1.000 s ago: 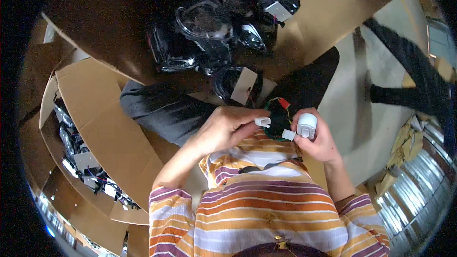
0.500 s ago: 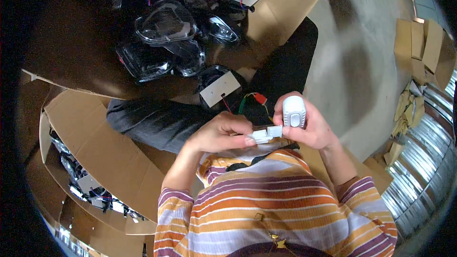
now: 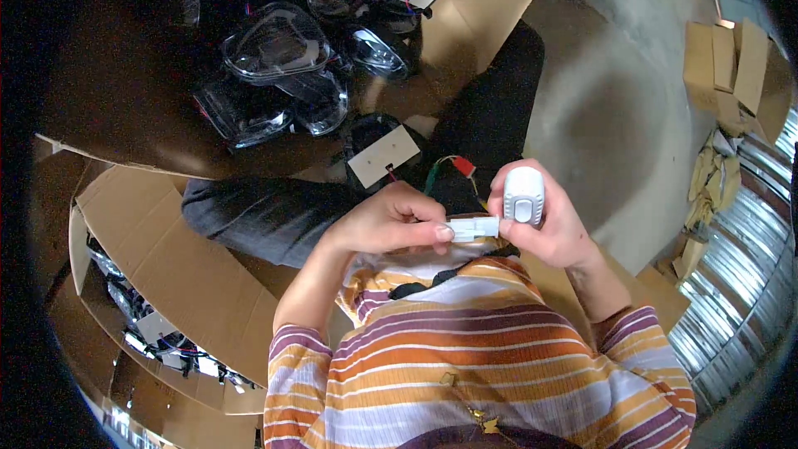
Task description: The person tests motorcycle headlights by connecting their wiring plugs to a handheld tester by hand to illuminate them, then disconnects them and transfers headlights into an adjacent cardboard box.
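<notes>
My left hand (image 3: 384, 221) is closed, its thumb and fingers pinching one end of a white plastic connector (image 3: 472, 229). The thumb of my right hand (image 3: 559, 231) presses near the connector's other end. Wrapped in that same hand is a white rounded handheld device (image 3: 524, 191) with an oval button on its face. The connector's two pieces lie in line, touching; I cannot tell whether they are locked together. Just beyond my hands, thin coloured wires with a red plug (image 3: 463, 166) arch up. Next to them rests a dark round part with a pale rectangular plate (image 3: 384, 156).
Several black parts in clear covers (image 3: 278, 43) lie on brown cardboard ahead. An open cardboard box (image 3: 170, 233) at left holds more parts with wires. My dark-trousered legs (image 3: 249, 212) are spread around the work. Flattened cartons (image 3: 723, 71) and shiny silver ducting (image 3: 731, 283) stand at right.
The two white connector pieces, offset and angled before, now sit in line. My right hand with the white device has shifted slightly right. The view has moved a little.
</notes>
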A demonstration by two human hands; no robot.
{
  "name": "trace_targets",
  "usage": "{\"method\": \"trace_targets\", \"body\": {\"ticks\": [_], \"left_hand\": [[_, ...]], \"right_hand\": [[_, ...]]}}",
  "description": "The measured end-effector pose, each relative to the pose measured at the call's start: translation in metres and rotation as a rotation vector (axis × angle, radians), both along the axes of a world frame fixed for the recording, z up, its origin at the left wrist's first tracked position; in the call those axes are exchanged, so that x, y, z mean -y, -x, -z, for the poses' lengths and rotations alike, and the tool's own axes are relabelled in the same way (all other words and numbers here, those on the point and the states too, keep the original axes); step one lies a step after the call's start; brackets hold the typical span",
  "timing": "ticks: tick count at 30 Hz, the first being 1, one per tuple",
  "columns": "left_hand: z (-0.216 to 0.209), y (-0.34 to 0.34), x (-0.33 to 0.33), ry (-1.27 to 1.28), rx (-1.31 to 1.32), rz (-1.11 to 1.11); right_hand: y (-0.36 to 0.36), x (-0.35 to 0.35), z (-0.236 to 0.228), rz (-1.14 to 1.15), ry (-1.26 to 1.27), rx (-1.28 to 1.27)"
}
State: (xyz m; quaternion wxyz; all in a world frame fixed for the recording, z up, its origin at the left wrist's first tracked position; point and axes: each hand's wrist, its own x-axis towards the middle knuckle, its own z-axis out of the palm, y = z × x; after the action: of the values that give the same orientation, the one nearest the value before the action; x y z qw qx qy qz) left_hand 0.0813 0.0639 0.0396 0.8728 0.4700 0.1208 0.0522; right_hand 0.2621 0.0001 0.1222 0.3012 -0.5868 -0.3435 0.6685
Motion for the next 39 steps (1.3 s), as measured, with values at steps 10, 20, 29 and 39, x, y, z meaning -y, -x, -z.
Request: {"method": "trace_targets", "body": {"ticks": [10, 20, 29, 39], "left_hand": [[-0.006, -0.019, -0.005, -0.136, -0.076, 0.043], [-0.006, -0.033, -0.006, -0.141, 0.051, 0.07], [-0.005, -0.128, -0.019, -0.274, 0.332, -0.115], [-0.016, -0.253, -0.009, -0.507, 0.249, 0.042]], "right_hand": [[-0.009, 0.007, -0.006, 0.043, -0.053, 0.073], [-0.014, 0.012, -0.006, 0.012, -0.033, 0.02], [-0.049, 0.029, -0.005, 0.655, -0.255, 0.164], [-0.117, 0.079, 0.015, 1.07, -0.351, 0.152]]}}
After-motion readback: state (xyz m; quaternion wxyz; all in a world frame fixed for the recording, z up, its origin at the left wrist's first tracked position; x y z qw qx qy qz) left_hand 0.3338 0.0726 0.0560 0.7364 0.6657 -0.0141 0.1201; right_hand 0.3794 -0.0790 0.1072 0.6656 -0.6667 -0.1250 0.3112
